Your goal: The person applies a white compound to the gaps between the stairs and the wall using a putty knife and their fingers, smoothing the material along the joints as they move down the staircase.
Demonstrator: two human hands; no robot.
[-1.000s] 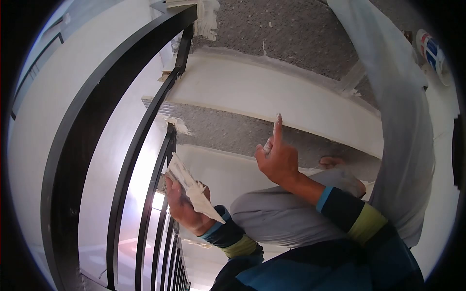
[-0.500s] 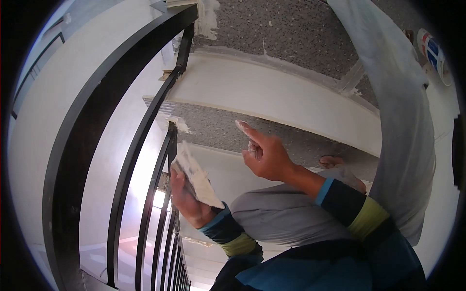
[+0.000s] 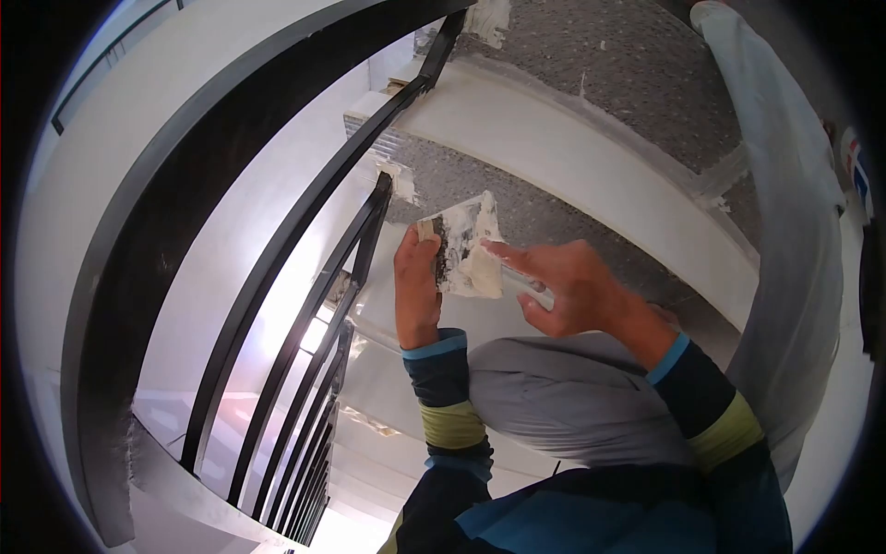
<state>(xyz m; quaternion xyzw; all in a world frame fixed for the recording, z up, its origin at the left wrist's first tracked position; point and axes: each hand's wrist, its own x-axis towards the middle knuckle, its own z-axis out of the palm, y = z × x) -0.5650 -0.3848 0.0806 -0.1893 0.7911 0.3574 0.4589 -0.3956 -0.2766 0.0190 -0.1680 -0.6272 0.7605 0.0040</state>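
My left hand (image 3: pixel 417 282) grips a broad putty knife (image 3: pixel 439 249) by its near side, thumb on top. Thick cream putty (image 3: pixel 482 245) covers much of the blade, which is held over the steps beside the railing. My right hand (image 3: pixel 577 291) comes in from the right, its index fingertip right at the putty on the blade. Its other fingers are curled. Between index finger and thumb shows a narrow pale strip; I cannot tell whether it is a tool or a putty-coated finger.
A black metal railing (image 3: pixel 175 249) with several bars runs along the left. Speckled grey stair treads (image 3: pixel 609 83) and white risers (image 3: pixel 591 175) lie ahead, with white smears at the edges. A grey trouser leg (image 3: pixel 784 175) stretches along the right. Part of a white container (image 3: pixel 858 171) shows at far right.
My left hand has moved up and right with the putty knife, turning its coated face into view. My right hand has shifted right and its fingertip has come to the putty. The view has swung.
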